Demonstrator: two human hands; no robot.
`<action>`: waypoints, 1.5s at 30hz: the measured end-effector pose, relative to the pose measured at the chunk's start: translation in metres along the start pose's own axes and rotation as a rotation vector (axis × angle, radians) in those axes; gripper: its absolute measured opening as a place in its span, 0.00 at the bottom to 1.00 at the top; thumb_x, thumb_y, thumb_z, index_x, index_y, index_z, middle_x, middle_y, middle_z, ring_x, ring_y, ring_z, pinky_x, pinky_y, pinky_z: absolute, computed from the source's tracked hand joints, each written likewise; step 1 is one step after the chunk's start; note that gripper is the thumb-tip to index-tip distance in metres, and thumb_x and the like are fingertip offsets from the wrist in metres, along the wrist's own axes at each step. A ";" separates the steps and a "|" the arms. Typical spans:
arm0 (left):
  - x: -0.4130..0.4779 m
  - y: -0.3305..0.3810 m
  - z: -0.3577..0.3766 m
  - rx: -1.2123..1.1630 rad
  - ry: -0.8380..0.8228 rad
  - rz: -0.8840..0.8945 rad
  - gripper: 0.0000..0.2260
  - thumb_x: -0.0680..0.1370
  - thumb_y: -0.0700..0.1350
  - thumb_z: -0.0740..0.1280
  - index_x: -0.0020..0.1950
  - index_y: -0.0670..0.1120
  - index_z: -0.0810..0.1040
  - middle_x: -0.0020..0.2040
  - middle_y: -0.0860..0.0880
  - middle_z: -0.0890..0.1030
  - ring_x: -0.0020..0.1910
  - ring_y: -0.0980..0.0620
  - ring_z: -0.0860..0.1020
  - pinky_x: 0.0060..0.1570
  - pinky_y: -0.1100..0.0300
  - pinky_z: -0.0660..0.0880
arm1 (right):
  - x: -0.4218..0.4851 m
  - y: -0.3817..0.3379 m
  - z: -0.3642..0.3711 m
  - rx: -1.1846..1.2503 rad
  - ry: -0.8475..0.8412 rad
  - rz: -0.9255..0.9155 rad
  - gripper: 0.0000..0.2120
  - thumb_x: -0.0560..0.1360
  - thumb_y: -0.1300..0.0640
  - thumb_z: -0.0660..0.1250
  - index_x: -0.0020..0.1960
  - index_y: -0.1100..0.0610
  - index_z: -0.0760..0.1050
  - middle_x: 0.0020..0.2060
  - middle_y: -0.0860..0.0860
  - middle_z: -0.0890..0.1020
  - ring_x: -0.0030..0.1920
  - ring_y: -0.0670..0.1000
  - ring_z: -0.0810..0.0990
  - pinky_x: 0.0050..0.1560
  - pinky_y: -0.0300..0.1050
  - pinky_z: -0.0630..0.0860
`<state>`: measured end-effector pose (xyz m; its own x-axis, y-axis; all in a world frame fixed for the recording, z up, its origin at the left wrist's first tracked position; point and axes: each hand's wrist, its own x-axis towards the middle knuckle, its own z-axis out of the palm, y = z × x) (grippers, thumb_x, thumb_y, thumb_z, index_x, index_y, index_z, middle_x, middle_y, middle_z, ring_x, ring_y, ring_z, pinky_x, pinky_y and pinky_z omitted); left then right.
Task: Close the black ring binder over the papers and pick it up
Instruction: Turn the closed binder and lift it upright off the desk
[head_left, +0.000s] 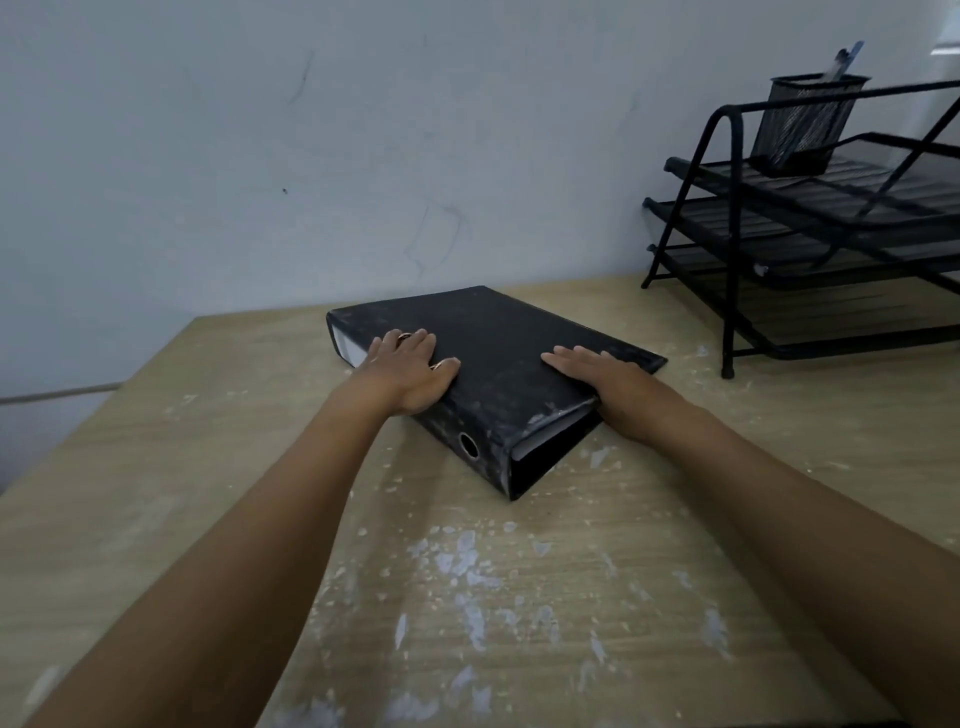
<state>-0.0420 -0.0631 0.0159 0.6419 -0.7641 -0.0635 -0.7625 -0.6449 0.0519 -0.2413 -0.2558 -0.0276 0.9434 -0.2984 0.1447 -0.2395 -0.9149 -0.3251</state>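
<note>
A black ring binder (498, 374) is lying closed and flat on a pale wooden counter (571, 597), turned at an angle so that its spine, with a round finger hole, is facing the viewer. White paper edges are showing at the binder's near end and at its far left end. A person's two bare forearms are reaching forward from the bottom of the view. The left hand (410, 371) is resting palm down on the cover near the spine edge, its fingers (415, 340) lying flat and slightly spread, with rings showing on two of them. The right hand (608, 379) is lying flat on the opposite side of the cover, fingers held close together, its heel hanging over the binder's edge. Neither hand is gripping anything. To the far right, against a pale wall, a black wire tray rack (810, 244) is standing on the counter, with a mesh pen cup (805, 122) sitting on its top tier
</note>
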 end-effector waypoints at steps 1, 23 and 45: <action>-0.003 0.002 0.000 -0.009 0.001 -0.001 0.32 0.79 0.62 0.45 0.78 0.45 0.50 0.79 0.48 0.50 0.78 0.43 0.46 0.74 0.47 0.43 | 0.001 0.002 -0.001 0.000 -0.003 0.008 0.34 0.79 0.69 0.56 0.76 0.41 0.53 0.77 0.42 0.55 0.77 0.45 0.50 0.66 0.36 0.44; -0.024 -0.020 0.010 -0.249 0.254 0.103 0.36 0.74 0.70 0.49 0.75 0.49 0.63 0.78 0.48 0.57 0.77 0.50 0.52 0.76 0.50 0.47 | -0.003 -0.058 -0.060 -0.115 -0.298 0.282 0.25 0.80 0.63 0.53 0.76 0.53 0.58 0.76 0.54 0.60 0.74 0.57 0.62 0.70 0.50 0.64; 0.009 -0.090 0.001 -0.079 0.174 0.317 0.51 0.59 0.79 0.58 0.76 0.55 0.57 0.78 0.53 0.58 0.77 0.54 0.52 0.75 0.53 0.45 | 0.012 -0.142 0.002 -0.315 -0.174 0.244 0.45 0.73 0.37 0.64 0.78 0.55 0.44 0.78 0.59 0.51 0.76 0.64 0.51 0.72 0.66 0.54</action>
<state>0.0319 -0.0118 0.0097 0.3839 -0.9130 0.1383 -0.9216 -0.3695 0.1187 -0.1959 -0.1285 0.0188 0.8686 -0.4905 -0.0701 -0.4931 -0.8696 -0.0256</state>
